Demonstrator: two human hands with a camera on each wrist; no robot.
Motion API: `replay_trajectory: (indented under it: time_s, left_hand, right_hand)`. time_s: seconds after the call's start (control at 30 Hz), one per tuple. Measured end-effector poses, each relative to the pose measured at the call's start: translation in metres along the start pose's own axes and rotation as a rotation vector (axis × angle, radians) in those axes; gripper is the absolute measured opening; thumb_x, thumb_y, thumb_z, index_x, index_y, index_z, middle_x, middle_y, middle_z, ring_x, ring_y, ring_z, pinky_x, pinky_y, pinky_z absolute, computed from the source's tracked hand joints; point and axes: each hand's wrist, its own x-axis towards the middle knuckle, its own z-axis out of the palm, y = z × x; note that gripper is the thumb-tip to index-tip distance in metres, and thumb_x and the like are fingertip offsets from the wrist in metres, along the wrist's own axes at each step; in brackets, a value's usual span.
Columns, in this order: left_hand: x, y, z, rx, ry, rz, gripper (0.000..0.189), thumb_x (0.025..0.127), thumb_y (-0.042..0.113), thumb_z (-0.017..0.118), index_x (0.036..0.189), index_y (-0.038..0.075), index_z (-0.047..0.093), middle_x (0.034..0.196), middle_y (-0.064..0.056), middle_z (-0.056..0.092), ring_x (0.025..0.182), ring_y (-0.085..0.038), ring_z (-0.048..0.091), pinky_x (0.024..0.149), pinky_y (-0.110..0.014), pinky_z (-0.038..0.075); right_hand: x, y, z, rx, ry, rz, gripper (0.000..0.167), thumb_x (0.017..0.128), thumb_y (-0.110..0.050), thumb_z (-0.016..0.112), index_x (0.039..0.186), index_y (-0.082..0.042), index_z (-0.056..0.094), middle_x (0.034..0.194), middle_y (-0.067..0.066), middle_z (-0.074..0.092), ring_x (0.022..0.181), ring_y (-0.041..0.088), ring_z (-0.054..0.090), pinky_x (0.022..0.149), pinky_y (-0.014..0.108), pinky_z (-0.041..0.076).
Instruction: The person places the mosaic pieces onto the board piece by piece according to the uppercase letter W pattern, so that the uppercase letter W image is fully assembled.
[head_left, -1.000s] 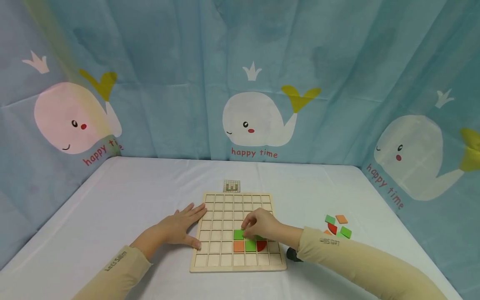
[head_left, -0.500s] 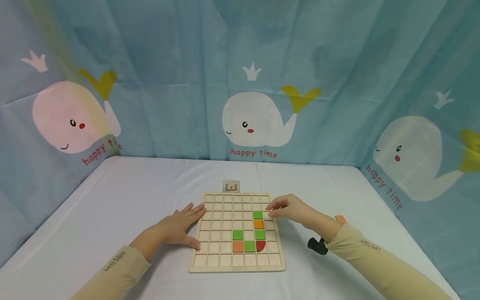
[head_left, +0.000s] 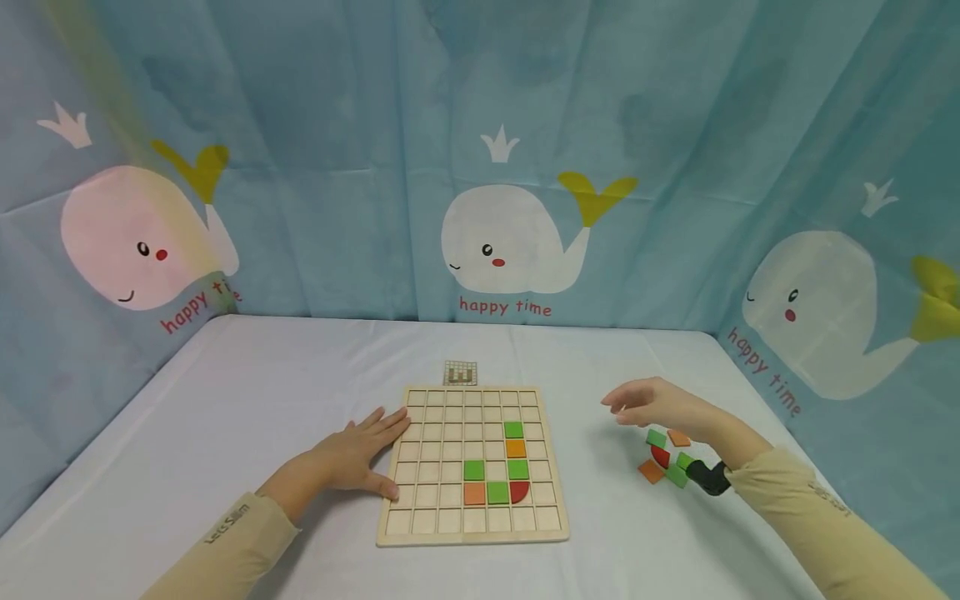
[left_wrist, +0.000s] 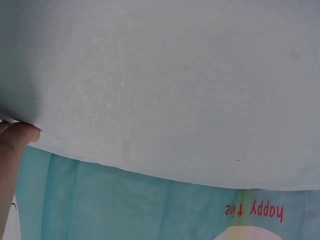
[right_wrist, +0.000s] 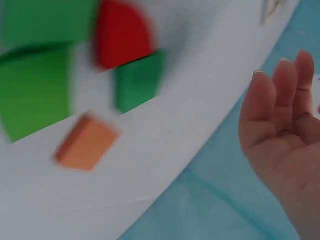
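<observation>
My left hand point(head_left: 356, 454) lies spread at the left edge of a wooden grid board point(head_left: 429, 496), fingertips and thumb on its rim. Seated in the board's cells are several green square tiles point(head_left: 497, 492), a yellow-orange tile point(head_left: 515, 449), an orange tile point(head_left: 474, 493) and a red quarter-round tile point(head_left: 519, 492). To the right of the board, my right hand point(head_left: 660, 404) hovers with loosely bent fingers and nothing in them. Just below it lies a loose group of tiles: green ones point(right_wrist: 35, 95), orange ones point(right_wrist: 89, 142) and a red rounded one point(right_wrist: 122, 35).
A small card point(head_left: 460, 372) with a grid pattern lies behind the board's far edge. White cloth covers the table point(head_left: 300, 367), and a blue curtain point(head_left: 337, 233) with printed whales stands behind it. A black device point(head_left: 708, 477) sits at my right wrist.
My right hand has left the board and moved right, to above the loose tiles. A green tile and a yellow-orange tile, earlier behind that hand, now show on the board. My left hand stays put.
</observation>
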Motion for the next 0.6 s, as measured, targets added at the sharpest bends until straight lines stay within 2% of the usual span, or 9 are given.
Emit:
replay_trajectory:
  time_s: [0.2, 0.4, 0.6]
  left_hand:
    - [0.000, -0.001, 0.001, 0.002, -0.001, 0.001, 0.108, 0.073, 0.062, 0.072, 0.152, 0.003, 0.028, 0.160, -0.013, 0.020, 0.144, -0.044, 0.014, 0.106, -0.069, 0.019]
    - [0.002, -0.003, 0.002, 0.004, -0.002, -0.005, 0.109, 0.072, 0.063, 0.072, 0.152, 0.003, 0.028, 0.160, -0.013, 0.020, 0.144, -0.044, 0.014, 0.107, -0.069, 0.019]
    - [0.001, -0.002, 0.001, 0.008, -0.008, -0.009, 0.109, 0.073, 0.064, 0.072, 0.153, 0.004, 0.028, 0.160, -0.013, 0.020, 0.144, -0.043, 0.014, 0.107, -0.068, 0.019]
  right_hand:
    - [-0.012, 0.027, -0.008, -0.115, -0.089, -0.045, 0.033, 0.088, -0.017, 0.073, 0.118, -0.007, 0.068, 0.114, 0.011, 0.059, 0.103, 0.029, 0.050, 0.079, 0.041, 0.047]
    - [-0.017, 0.050, -0.011, -0.118, -0.139, -0.085, 0.024, 0.085, -0.014, 0.075, 0.107, -0.007, 0.070, 0.101, 0.008, 0.057, 0.091, 0.023, 0.045, 0.072, 0.029, 0.044]
    - [-0.020, 0.061, -0.009, -0.113, -0.181, -0.092, 0.022, 0.081, -0.014, 0.078, 0.101, -0.009, 0.071, 0.095, 0.005, 0.055, 0.086, 0.018, 0.048, 0.072, 0.025, 0.042]
